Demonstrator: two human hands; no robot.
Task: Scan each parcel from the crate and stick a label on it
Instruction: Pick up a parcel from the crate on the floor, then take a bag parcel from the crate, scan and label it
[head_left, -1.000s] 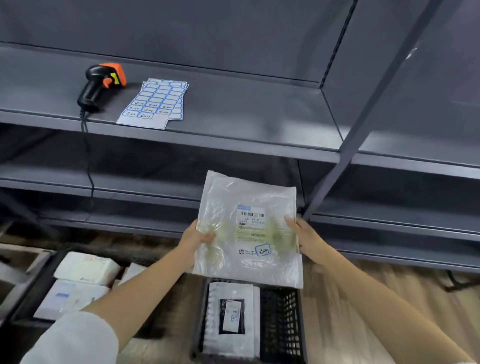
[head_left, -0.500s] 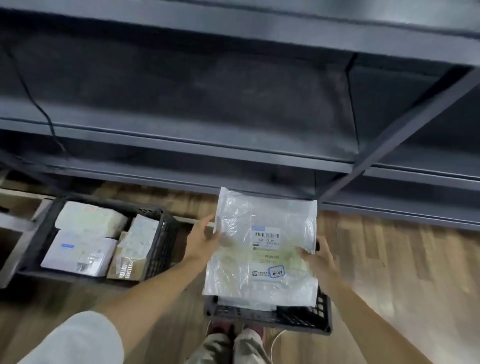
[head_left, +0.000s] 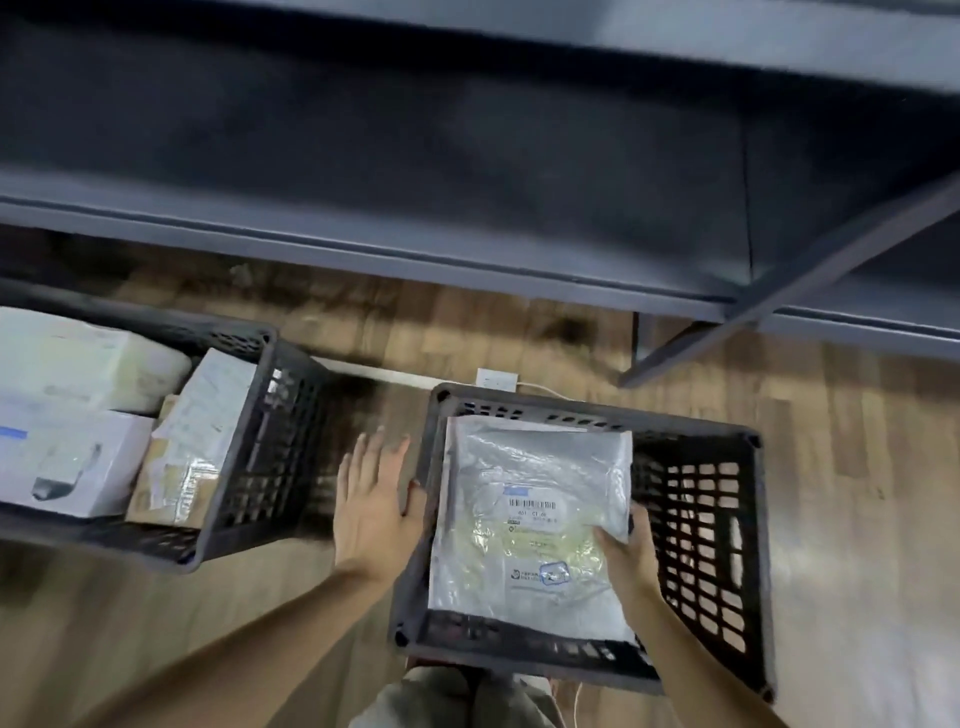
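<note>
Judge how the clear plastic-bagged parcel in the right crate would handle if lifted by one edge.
The parcel would probably flop: its wrinkled film looks thin. Likely light, since the right hand grips only one edge. The glossy plastic may be slippery.

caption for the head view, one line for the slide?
Right hand lowers a labelled clear parcel into the right-hand black crate; left hand open beside it.

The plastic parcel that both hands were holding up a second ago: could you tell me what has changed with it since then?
The plastic parcel went down into the right crate. The left hand let go and is now open beside the crate; the right hand still grips the parcel's edge. The left crate keeps its parcels.
</note>
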